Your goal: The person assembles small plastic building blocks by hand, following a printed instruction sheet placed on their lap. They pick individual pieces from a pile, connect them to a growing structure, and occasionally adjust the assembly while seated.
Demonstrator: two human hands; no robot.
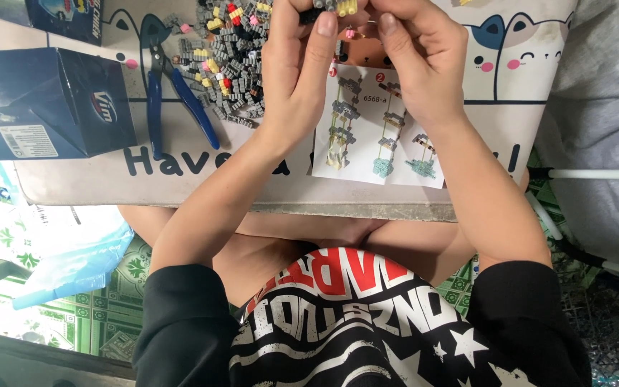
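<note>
Left hand: my left hand [296, 68] was closed in a pinch on a small brick assembly [336, 7], thumb raised against it.
Right hand: my right hand [418, 61] was closed on the same assembly from the other side, thumb up beside the left thumb.
Assembly position: it sat at the top edge of the view, held between both sets of fingertips above the table [180, 183], over the far end of the instruction sheet [377, 129].
Assembly axis: grey, dark and yellow parts lay side by side, so what showed ran left to right; the frame edge cut off the rest, so I could not tell which way it pointed.
Counts: I counted one assembly, one instruction sheet, one pair of pliers [170, 82], one blue box [48, 100] and one pile of loose bricks [234, 61] too many to count.
Surroundings: the pile lay just left of my left hand; the blue-handled pliers lay beside the pile, handles towards me; the box stood at the table's left end; a blue plastic bag [73, 258] lay below the table.
Obstructions: my hands covered most of the assembly and the top of the sheet.
</note>
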